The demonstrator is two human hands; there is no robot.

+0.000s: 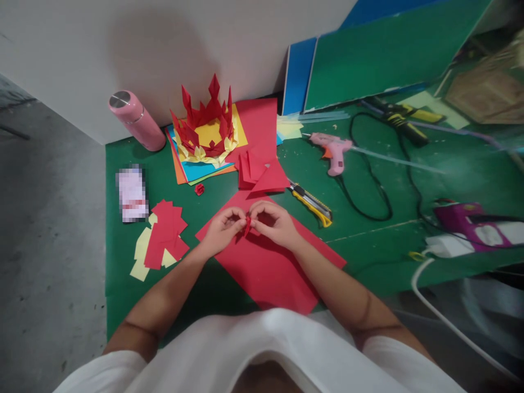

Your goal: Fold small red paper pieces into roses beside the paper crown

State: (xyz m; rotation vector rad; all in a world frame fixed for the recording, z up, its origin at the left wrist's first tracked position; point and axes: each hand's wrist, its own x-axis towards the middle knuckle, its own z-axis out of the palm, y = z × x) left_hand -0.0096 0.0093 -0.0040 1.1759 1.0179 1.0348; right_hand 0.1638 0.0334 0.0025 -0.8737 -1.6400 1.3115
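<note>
Between the fingertips of my left hand point(225, 230) and my right hand point(276, 222) is a small folded red paper piece point(248, 225); both hands pinch it. Under them lies a large red paper sheet point(282, 275), set at a slant on the green table. Just beyond my hands are folded red paper pieces point(262, 173). A small red paper rose point(199, 189) sits to the left of these. Farther back, a red and yellow folded paper crown point(204, 128) rests on a stack of coloured paper point(262, 120).
Left are a pink bottle point(137, 121), a blurred-out phone point(132, 194) and red and yellow paper cutouts point(164, 234). Right are a yellow utility knife point(311, 203), a pink glue gun point(333, 152) with a black cord, pliers point(405, 125) and a white power strip point(448, 245).
</note>
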